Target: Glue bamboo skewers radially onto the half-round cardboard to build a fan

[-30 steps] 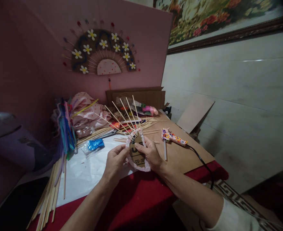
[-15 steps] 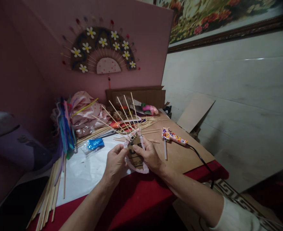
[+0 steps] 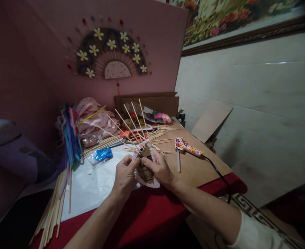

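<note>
Cardboard (image 3: 143,170), blurred black print (image 3: 149,176); held in both hands (image 3: 125,172) (image 3: 164,171)

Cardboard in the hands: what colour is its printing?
The printing on the brown cardboard is black; head view.

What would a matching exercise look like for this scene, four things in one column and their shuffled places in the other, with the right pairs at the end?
Things
1. Fabric-edged cardboard piece
2. Flower-patterned glue gun
3. Blue packet
4. Large decorated fan

Places
A. Lying on the white sheet
B. Up against the pink wall
C. Held by the left hand and the right hand
D. Resting on the brown surface, with a dark cord attached

Right pairs: 1-C, 2-D, 3-A, 4-B
</note>
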A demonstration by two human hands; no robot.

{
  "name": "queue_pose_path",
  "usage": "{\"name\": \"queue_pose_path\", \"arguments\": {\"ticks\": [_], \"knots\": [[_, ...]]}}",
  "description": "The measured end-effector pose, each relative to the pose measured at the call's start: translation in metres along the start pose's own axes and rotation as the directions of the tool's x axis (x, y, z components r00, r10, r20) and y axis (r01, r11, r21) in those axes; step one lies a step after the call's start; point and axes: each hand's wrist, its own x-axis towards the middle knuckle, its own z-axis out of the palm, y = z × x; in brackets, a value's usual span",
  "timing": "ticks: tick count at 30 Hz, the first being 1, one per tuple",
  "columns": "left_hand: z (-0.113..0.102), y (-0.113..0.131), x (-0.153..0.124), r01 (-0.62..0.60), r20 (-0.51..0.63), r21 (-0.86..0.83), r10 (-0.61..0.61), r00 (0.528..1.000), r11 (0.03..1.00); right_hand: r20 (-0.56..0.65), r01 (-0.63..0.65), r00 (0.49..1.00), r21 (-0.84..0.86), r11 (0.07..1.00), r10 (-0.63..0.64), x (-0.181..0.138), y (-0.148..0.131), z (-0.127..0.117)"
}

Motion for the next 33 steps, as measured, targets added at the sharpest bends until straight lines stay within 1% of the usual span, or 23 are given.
{"name": "queue_pose_path", "arguments": {"ticks": [4,7,10,15,22,27,30,33], "knots": [[0.0018,0.0011,-0.0004,0.0,-0.007,-0.011,0.0,1.0,1.0,-0.001,0.006,1.0,-0.03,1.0,-0.006,-0.0009,0.0007,-0.0005],[0.0034,0.0024,-0.0018,0.006,-0.008,-0.027,-0.007,1.0,1.0,0.012,0.004,1.0,-0.019,1.0,-0.004,-0.0006,0.0017,-0.0006],[0.005,0.0032,-0.0035,0.025,0.008,-0.072,-0.025,1.0,0.997,0.019,0.004,1.0,0.007,1.0,-0.004,0.0001,0.0029,-0.0006],[0.0057,0.0032,-0.0045,0.03,0.027,-0.111,-0.027,0.999,0.993,0.011,0.012,1.0,-0.014,1.0,-0.012,-0.0002,0.0031,-0.0009],[0.0053,0.0033,-0.0056,0.066,0.016,-0.109,-0.064,0.998,0.992,0.021,-0.025,1.0,0.072,0.997,0.023,0.0009,-0.0017,0.0012],[0.0057,0.0034,-0.0057,0.085,0.074,-0.132,-0.075,0.994,0.988,0.003,-0.068,0.998,0.154,0.986,0.069,0.0045,0.0,-0.0003],[0.0068,0.0044,-0.0066,0.09,0.082,-0.133,-0.079,0.993,0.987,-0.019,-0.073,0.997,0.155,0.985,0.077,0.0056,0.0017,-0.0007],[0.0074,0.0046,-0.0069,0.087,0.056,-0.148,-0.079,0.995,0.985,-0.009,-0.064,0.998,0.127,0.99,0.066,0.0045,0.0021,0.0003]]}}
